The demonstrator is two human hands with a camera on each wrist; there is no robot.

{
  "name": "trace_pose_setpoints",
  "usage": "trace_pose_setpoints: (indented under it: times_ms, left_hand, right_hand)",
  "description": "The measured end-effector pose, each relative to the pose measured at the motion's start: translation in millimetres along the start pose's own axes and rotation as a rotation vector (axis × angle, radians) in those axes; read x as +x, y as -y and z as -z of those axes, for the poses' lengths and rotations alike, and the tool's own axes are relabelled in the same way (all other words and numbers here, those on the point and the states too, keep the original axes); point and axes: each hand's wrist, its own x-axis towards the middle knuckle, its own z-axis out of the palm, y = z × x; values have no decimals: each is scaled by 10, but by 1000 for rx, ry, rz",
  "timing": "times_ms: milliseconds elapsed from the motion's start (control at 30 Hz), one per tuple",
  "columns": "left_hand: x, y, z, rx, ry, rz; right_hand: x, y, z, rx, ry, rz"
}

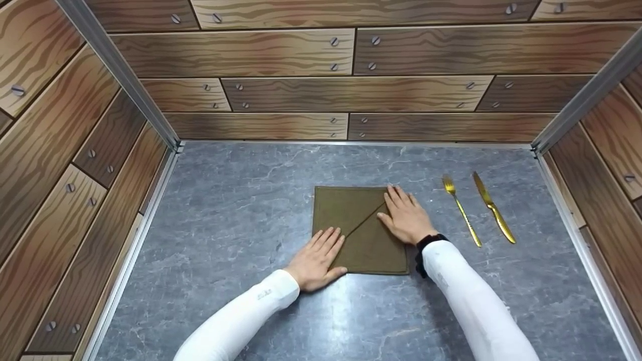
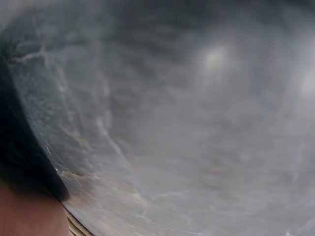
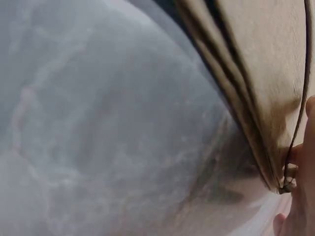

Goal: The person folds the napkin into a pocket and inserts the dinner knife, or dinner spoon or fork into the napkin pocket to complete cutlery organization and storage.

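An olive-brown cloth napkin [image 1: 346,208] lies folded into a square on the table, a diagonal edge crossing its top from lower left to upper right. My left hand [image 1: 316,258] rests flat over the lower left corner, fingers straight and thumb apart. Over the upper right corner lies my right hand [image 1: 405,215], its fingers also extended, at the other end of the diagonal. Stacked layers of the napkin [image 3: 266,54] show from the side in the right wrist view, beside the right-hand fingers [image 3: 304,177]. Mostly blurred tabletop fills the left wrist view.
A gold fork [image 1: 464,213] and a gold knife [image 1: 494,210] lie side by side to the right of the napkin. The grey marbled table [image 1: 241,200] is bounded by wood-patterned walls [image 1: 281,95] with metal edge strips at the back and sides.
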Motion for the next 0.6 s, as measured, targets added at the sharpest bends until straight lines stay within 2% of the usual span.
trace_pose_setpoints:
  times_ms: [367,600]
  left_hand:
    - [20,6,-14,-23,22,10]
    - [23,14,-35,-28,23,10]
  right_hand:
    - [96,-77,-21,49,72,-38]
    - [118,-88,-21,71,64,-26]
